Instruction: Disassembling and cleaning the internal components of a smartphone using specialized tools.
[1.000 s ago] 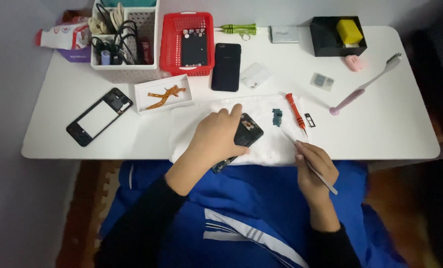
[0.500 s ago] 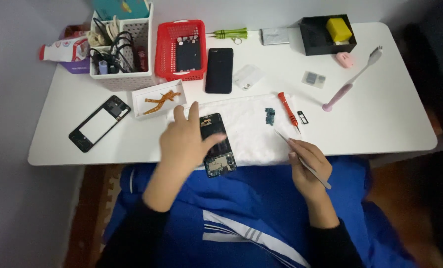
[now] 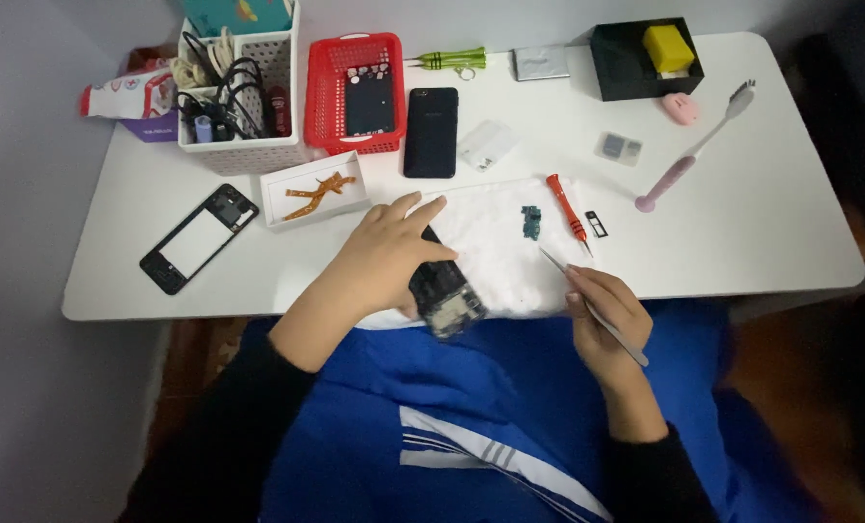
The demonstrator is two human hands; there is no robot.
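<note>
My left hand (image 3: 386,254) lies palm down over an opened phone (image 3: 445,293), its grip closed over the phone's upper part, fingers spread flat across it. The phone's lower end, with bare circuitry showing, sticks out past the near edge of the white worktop (image 3: 772,223), just above my blue jacket (image 3: 471,416). The phone rests partly on a white cloth (image 3: 495,242) spread at the worktop's front middle.

My right hand (image 3: 602,315) is at the worktop's near edge, its grip pinching thin metal tweezers (image 3: 592,308). Their tip points up and to the left, onto the cloth's right edge, well apart from the phone.

On the cloth lies a small green circuit part (image 3: 530,222). Just beside it, at the cloth's right edge, lies a red screwdriver (image 3: 567,206), and a small black frame (image 3: 595,224) sits right of that.

Farther back, a black phone (image 3: 431,132) lies face down near a red basket (image 3: 353,94). A white basket (image 3: 234,92) of cables stands left of the red one. A small white tray (image 3: 314,188) holds orange flex strips. A black phone frame (image 3: 199,237) lies at the left. A pink brush (image 3: 694,153) lies at the right, and a black box (image 3: 646,58) with a yellow block stands at the back right. A green screwdriver (image 3: 449,60) lies at the back.
</note>
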